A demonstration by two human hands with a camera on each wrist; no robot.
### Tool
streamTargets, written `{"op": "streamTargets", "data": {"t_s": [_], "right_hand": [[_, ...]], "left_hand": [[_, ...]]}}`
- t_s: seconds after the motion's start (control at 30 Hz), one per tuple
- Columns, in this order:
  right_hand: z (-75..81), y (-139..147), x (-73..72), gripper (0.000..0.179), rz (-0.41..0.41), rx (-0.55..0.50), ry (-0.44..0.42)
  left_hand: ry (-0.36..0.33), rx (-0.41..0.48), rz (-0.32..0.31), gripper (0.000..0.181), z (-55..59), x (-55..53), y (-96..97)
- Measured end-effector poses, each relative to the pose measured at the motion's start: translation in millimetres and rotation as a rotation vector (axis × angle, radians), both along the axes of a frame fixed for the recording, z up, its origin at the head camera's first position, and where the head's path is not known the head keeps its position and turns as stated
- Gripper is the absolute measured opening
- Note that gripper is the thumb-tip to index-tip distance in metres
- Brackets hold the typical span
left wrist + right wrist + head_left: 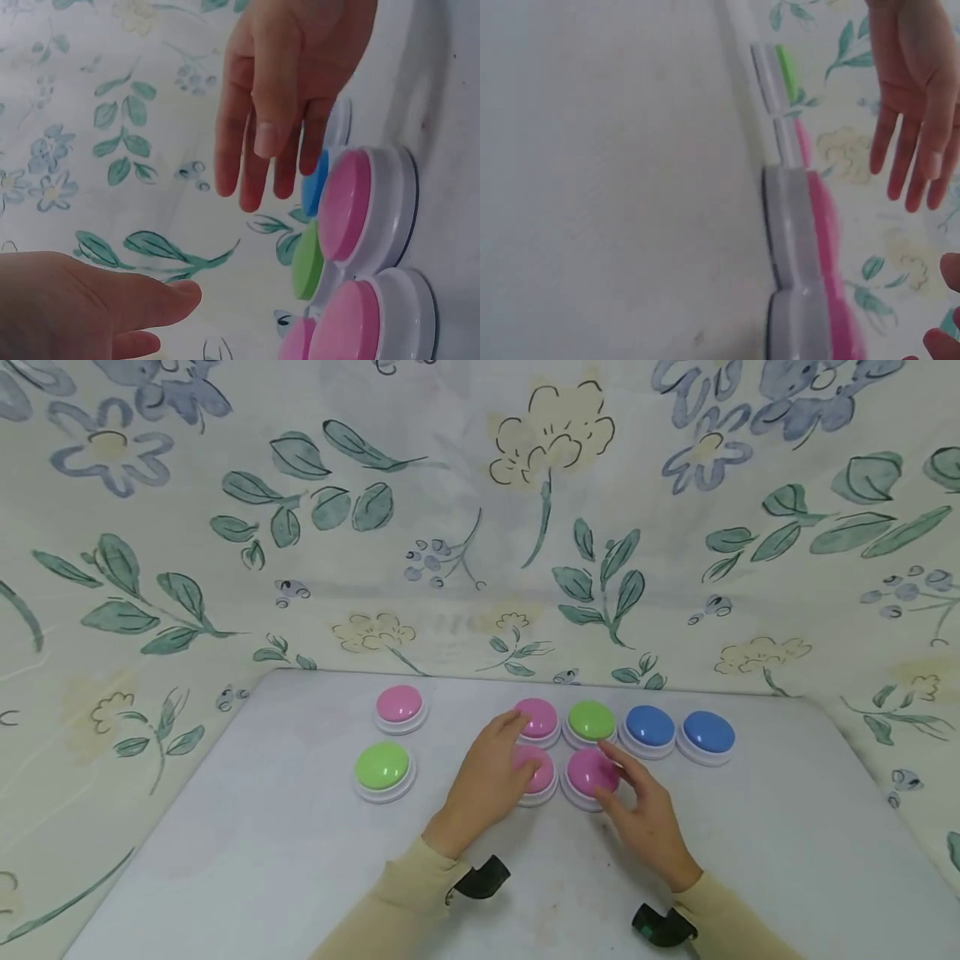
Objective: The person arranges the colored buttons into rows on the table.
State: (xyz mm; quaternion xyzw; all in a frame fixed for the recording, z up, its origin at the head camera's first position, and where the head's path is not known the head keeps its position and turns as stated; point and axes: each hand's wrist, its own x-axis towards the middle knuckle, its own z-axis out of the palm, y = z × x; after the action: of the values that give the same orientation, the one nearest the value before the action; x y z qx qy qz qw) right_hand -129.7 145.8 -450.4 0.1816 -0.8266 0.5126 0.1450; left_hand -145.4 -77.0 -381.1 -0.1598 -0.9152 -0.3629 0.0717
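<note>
Round push buttons with coloured domes on white bases stand in a cluster on the white table. In the head view my left hand (483,777) overlaps the back pink button (543,718) and the front-left pink button (545,774). My right hand (648,814) is over the right side of the front-right pink button (588,767), thumb and fingers spread. From the left wrist view, both the left hand (82,307) and the right hand (292,82) hover off the domes, holding nothing. Only fingertips of the right hand show at the right wrist view's edge.
Behind the front pink buttons sit a green button (592,720) and two blue buttons, one (649,727) beside the other (708,732). Apart on the left are a pink button (399,704) and a green button (382,766). A flowered cloth (450,543) hangs behind the table (247,843).
</note>
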Motion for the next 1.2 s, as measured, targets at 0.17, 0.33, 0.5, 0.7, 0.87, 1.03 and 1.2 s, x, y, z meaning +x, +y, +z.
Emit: {"op": "streamTargets", "data": {"t_s": [0.17,0.33,0.5,0.7,0.87,1.03,1.2], "right_hand": [[9.2,-16.2,-4.2,0.057,0.032,-0.016,-0.007],[13.1,-34.2,-7.1,0.056,0.058,-0.045,-0.023],[13.8,-53.5,-8.0,0.056,0.103,-0.055,-0.008],[19.7,-77.3,-7.7,0.055,0.118,-0.063,-0.039],[24.7,-96.7,-10.3,0.053,0.122,-0.112,-0.108],[24.3,-115.3,-15.3,0.053,0.165,-0.154,-0.102],[22.7,-136.2,-17.4,0.053,0.208,-0.156,-0.111]], "left_hand": [[-0.005,-0.018,0.051,0.058,2.4,3.0,-16.0],[0.031,-0.034,0.098,0.061,5.4,4.7,-32.3],[0.038,-0.048,0.136,0.063,9.2,6.5,-48.8],[0.036,-0.052,0.156,0.062,8.7,11.4,-68.5],[0.058,-0.069,0.172,0.060,2.2,13.6,-87.6],[0.061,-0.090,0.209,0.060,-1.8,16.3,-107.6],[0.008,-0.102,0.251,0.060,1.1,19.6,-125.2]]}}
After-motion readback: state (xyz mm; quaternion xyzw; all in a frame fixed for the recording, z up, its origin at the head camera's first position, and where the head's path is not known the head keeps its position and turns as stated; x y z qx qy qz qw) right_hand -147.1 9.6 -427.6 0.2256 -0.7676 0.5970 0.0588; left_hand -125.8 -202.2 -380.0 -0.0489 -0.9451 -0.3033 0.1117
